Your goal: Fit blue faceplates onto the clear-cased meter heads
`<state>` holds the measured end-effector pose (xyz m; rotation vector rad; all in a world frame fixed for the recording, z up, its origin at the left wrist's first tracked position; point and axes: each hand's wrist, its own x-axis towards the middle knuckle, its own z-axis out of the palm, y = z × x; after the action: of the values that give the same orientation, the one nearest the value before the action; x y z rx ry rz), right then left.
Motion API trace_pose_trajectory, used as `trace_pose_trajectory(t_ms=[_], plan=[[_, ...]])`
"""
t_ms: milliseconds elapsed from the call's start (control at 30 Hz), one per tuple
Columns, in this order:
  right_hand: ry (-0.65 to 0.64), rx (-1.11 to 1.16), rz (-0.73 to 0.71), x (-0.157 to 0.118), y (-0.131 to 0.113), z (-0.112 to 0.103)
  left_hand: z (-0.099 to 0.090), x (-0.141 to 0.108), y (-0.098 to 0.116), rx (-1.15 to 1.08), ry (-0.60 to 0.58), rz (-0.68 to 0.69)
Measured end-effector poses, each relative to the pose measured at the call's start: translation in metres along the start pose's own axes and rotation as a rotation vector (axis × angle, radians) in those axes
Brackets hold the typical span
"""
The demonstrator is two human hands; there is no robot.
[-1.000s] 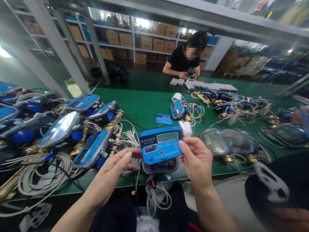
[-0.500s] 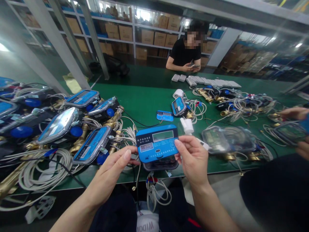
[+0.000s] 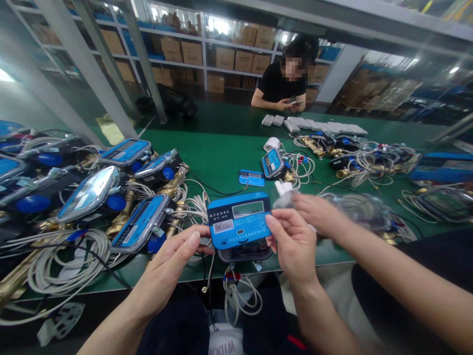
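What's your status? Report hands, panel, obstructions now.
Right hand pinching blue panel; left hand at its left edge. Panel over dark housing. Co-worker's hand close beside right hand.

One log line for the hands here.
left hand: at left edge of blue faceplate; right hand: pinching right edge; co-worker's hand: beyond right hand

Panel (image 3: 240, 222): smooth printed plastic by appearance, slight sheen; case (image 3: 246, 254), glossy see-through plastic. Meter cover (image 3: 90, 192): clear plastic, high gloss, bright reflection; pipe (image 3: 123, 217), brass-coloured metal, shiny; cable (image 3: 35, 278), smooth plastic sheath, near matt. Bench top (image 3: 218, 148): smooth, soft sheen, material uncertain; post (image 3: 86, 74), smooth, metal by look, dull; carton (image 3: 192, 53), matt cardboard.
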<state>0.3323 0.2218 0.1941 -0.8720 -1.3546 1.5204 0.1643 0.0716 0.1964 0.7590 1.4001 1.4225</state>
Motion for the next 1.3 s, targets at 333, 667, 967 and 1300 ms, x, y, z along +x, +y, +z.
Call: trace_pose_trajectory(t_ms=[333,667,967,1300], plan=[[-0.006,0.027,0.031,-0.002,-0.002,0.001,-0.001,0.001,-0.002,-0.01,-0.013,0.002],[-0.029,0.058,0.005,-0.002,-0.001,0.001,0.008,0.003,0.005,-0.012,0.051,0.007],[-0.036,0.049,0.017,-0.004,-0.001,0.0,0.011,0.007,0.002,0.027,0.108,0.034],[-0.005,0.01,-0.069,-0.005,0.001,0.003,0.009,0.007,0.0,0.06,0.128,0.04]])
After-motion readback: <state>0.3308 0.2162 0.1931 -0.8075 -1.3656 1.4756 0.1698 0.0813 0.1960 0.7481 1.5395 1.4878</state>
